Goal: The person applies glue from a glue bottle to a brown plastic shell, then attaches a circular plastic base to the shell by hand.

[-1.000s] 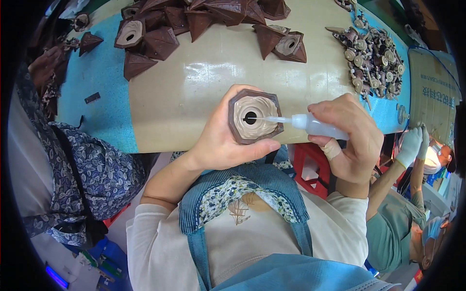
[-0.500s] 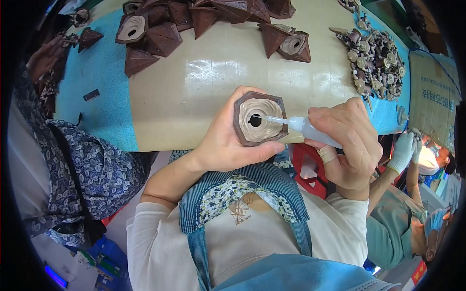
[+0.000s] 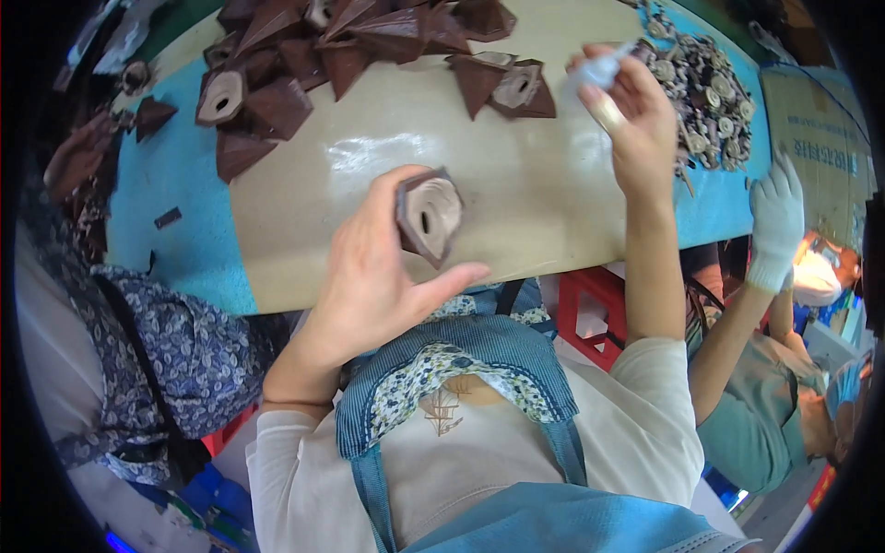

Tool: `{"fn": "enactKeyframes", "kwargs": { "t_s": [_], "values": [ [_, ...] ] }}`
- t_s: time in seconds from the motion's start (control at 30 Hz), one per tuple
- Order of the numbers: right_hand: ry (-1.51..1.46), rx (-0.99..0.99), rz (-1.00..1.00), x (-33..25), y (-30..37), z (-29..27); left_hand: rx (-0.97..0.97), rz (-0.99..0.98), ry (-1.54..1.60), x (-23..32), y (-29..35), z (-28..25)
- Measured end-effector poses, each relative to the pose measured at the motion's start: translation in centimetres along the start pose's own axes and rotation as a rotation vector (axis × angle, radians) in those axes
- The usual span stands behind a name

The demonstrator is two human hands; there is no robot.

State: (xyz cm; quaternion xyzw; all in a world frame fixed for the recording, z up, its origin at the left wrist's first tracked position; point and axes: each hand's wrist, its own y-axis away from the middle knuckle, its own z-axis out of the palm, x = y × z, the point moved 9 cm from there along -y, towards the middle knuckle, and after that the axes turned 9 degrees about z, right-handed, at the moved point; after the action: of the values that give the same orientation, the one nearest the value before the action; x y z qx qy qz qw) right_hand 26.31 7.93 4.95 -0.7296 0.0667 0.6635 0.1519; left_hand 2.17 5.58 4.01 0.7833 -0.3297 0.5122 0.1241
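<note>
My left hand [image 3: 367, 263] holds a dark brown faceted shell [image 3: 433, 214] above the near edge of the table. The shell is tilted to the right, and its tan hollow with a dark slot in the middle shows. My left thumb sticks out to the right, off the shell. Farther off to the right, my right hand [image 3: 638, 124] grips a small translucent squeeze bottle [image 3: 599, 72] with a thin nozzle. It hovers just left of a heap of small parts [image 3: 714, 106] with pale round discs. A pale wrap circles one right finger.
Several more brown shells [image 3: 281, 106] lie heaped at the back left, with a small group [image 3: 518, 89] nearer the middle. A small dark strip [image 3: 168, 217] lies on the blue mat [image 3: 203, 267]. Co-workers sit on both sides; a gloved hand [image 3: 777, 217] is at the right.
My right hand has carried the bottle away from the shell, far and to the right, toward the parts heap. My left hand has shifted left and turned the shell sideways.
</note>
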Motion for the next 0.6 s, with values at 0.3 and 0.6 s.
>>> {"fn": "enactKeyframes", "kwargs": {
  "t_s": [0.3, 0.6],
  "values": [
    [0.604, 0.146, -0.169, 1.6, -4.8, 0.2, 0.223, 0.310, 0.106, 1.8, -0.1, -1.2],
    [1.690, 0.571, -0.073, 0.5, -5.0, -8.2, 0.519, 0.568, 0.209, 2.4, -0.3, -2.2]
  ]
}}
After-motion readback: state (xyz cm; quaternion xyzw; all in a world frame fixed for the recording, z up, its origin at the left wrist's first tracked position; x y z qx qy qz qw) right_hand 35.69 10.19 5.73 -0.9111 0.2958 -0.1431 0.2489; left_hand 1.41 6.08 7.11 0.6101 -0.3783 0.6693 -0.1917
